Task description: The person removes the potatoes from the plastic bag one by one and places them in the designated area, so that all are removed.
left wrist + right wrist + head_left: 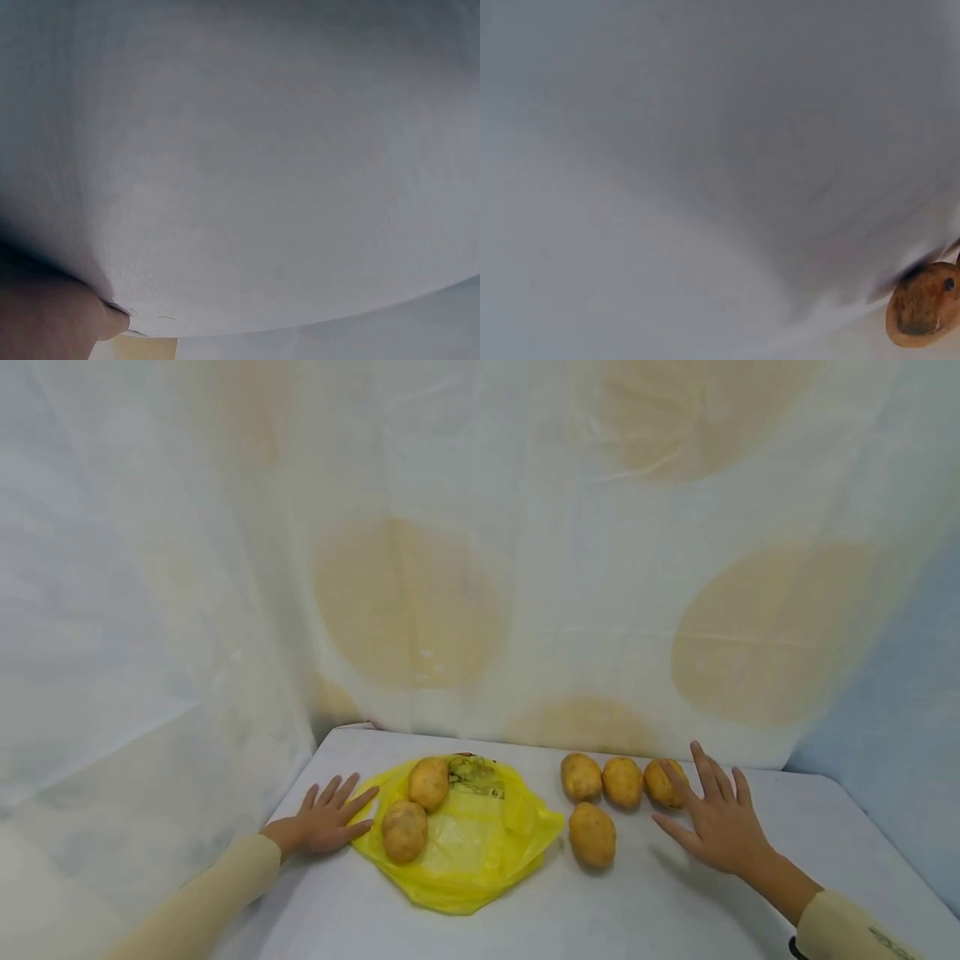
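Six potatoes (592, 836), oval, yellow-brown | bag (465, 847) bright yellow, thin, crumpled | hands (327, 823) (722, 832) apart, fingers splayed

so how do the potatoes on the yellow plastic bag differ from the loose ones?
Support: the pair on the bag lies on the yellow plastic bag; the loose four lie on the white table.
Layout: the pair on the bag sits close together, one behind the other; the loose four form a row of three plus one in front.
Shared: yellow-brown skin, rounded shape.
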Demonstrator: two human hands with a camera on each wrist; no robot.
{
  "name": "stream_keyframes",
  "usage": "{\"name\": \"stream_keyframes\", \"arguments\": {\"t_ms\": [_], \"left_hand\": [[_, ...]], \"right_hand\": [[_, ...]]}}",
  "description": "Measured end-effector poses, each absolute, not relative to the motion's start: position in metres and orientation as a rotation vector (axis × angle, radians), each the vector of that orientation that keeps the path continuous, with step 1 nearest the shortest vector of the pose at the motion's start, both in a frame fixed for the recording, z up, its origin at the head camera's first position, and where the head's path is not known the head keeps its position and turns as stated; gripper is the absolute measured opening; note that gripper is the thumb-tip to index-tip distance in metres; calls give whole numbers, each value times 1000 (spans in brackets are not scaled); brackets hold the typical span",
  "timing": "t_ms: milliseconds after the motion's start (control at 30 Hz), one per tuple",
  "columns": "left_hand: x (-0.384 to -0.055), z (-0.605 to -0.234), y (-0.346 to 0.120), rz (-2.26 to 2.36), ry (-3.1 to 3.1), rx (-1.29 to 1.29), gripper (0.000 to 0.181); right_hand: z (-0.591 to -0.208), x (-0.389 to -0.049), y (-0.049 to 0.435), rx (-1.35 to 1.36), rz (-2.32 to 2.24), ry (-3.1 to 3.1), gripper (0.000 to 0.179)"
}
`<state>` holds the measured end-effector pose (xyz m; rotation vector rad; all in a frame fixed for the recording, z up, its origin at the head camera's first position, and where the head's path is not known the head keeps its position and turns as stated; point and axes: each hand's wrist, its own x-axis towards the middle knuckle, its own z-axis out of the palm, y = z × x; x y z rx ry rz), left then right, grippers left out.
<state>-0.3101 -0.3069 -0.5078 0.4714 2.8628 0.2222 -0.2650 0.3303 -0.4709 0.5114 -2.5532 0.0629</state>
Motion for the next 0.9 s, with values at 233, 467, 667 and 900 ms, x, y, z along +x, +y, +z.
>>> {"name": "stream_keyframes", "arguments": {"t_ms": [233, 467, 667, 900], "left_hand": [[-304, -486, -300, 286, 2848, 501, 77], [-299, -492, -298, 312, 2829, 529, 75], [-302, -499, -301, 291, 2833, 490, 78], [-309, -506, -305, 185, 2842, 437, 80]], "right_hand": [[-462, -277, 315, 540, 100, -2539, 79], [-465, -270, 284, 645, 123, -2544, 80], [-456, -272, 253, 756, 167, -2486, 78], [-448, -276, 216, 802, 154, -2572, 81]]}}
